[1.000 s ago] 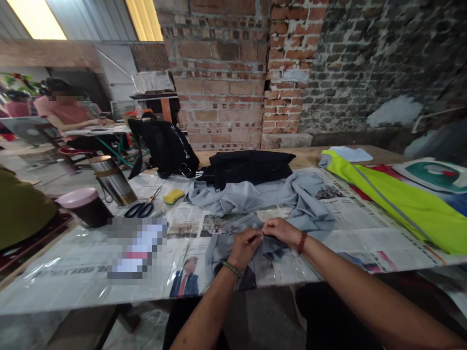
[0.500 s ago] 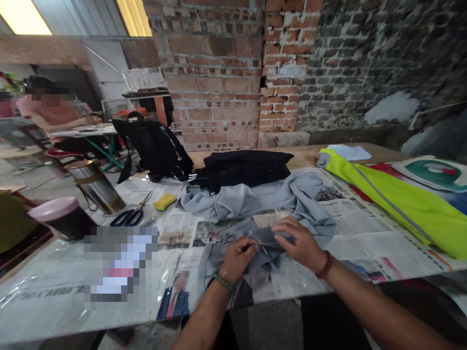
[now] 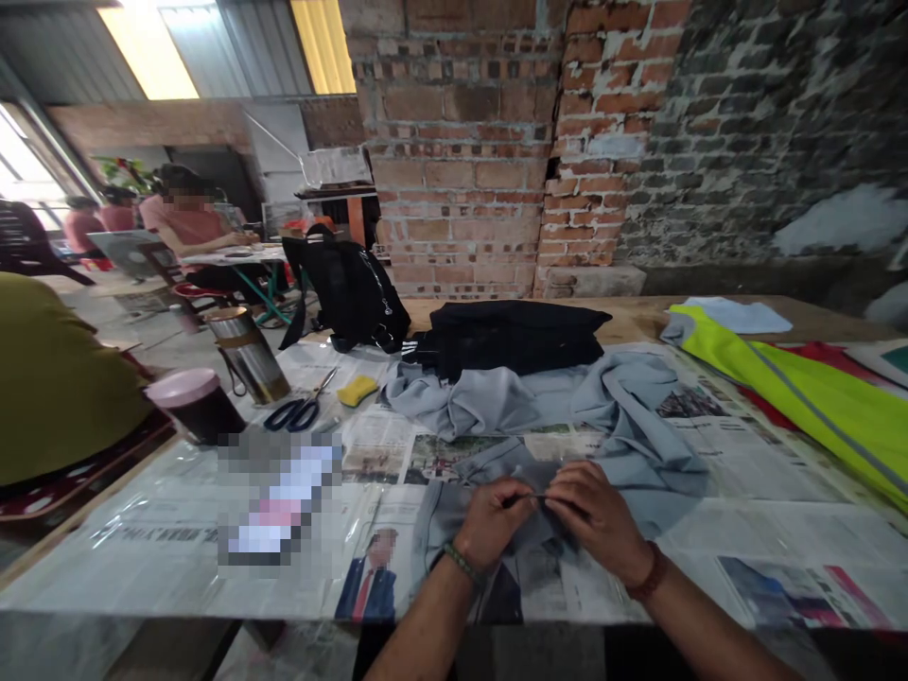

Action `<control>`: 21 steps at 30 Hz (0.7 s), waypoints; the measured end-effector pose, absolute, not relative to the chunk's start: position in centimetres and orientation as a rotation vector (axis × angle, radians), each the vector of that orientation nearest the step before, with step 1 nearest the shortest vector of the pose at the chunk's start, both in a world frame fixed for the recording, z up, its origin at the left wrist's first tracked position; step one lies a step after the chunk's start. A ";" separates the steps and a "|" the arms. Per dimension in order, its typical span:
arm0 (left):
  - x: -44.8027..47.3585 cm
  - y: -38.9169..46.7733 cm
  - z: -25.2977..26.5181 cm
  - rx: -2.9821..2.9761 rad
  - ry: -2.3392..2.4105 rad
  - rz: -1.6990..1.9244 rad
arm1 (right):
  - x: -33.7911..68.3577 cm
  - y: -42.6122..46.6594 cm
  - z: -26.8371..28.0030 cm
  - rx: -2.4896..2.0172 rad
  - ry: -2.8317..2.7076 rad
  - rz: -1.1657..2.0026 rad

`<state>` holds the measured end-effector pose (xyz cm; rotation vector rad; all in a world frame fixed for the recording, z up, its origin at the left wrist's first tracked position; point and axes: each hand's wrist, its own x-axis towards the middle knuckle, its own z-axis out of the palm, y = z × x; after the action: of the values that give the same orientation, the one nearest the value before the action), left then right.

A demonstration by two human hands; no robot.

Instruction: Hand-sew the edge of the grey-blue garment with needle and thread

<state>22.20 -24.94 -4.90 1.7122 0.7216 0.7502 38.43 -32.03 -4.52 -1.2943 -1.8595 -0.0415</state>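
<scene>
Over the newspaper-covered table, my left hand [image 3: 495, 518] pinches the edge of a grey cloth [image 3: 444, 511] between thumb and fingers. Close on its right, my right hand [image 3: 594, 511] is closed on the same edge, the fingertips of both hands almost meeting. A thin dark fold of the cloth shows between them. Whether a needle is in my fingers I cannot make out. More light grey fabric [image 3: 497, 402] lies bunched just beyond my hands.
Scissors [image 3: 302, 407], a yellow sponge [image 3: 357, 391], a metal flask [image 3: 248, 355] and a pink-lidded cup [image 3: 197, 407] stand or lie at the left. Dark folded cloth [image 3: 517, 336] and a black backpack [image 3: 347, 293] are behind. A neon-yellow garment [image 3: 801, 388] lies right. A person [image 3: 61, 378] sits left.
My right hand has come down and in, from loosely raised above the cloth to pinching its edge beside my left. A thin shiny needle-like glint at my left fingers no longer shows. The view has turned left.
</scene>
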 end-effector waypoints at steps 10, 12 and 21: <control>22.2 -25.0 -4.4 1.752 0.771 0.750 | 38.2 -33.6 -2.9 -1.300 -1.825 -0.008; 22.2 -25.0 -4.3 1.768 0.746 0.744 | 38.0 -33.7 -2.7 -1.318 -1.795 0.047; 22.2 -24.8 -4.9 1.790 0.704 0.748 | 36.7 -31.6 -3.8 -1.458 -1.678 0.402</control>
<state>22.21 -24.78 -4.91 1.7897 0.7041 0.7478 36.70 -31.59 -3.84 -1.4579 -1.6780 0.4016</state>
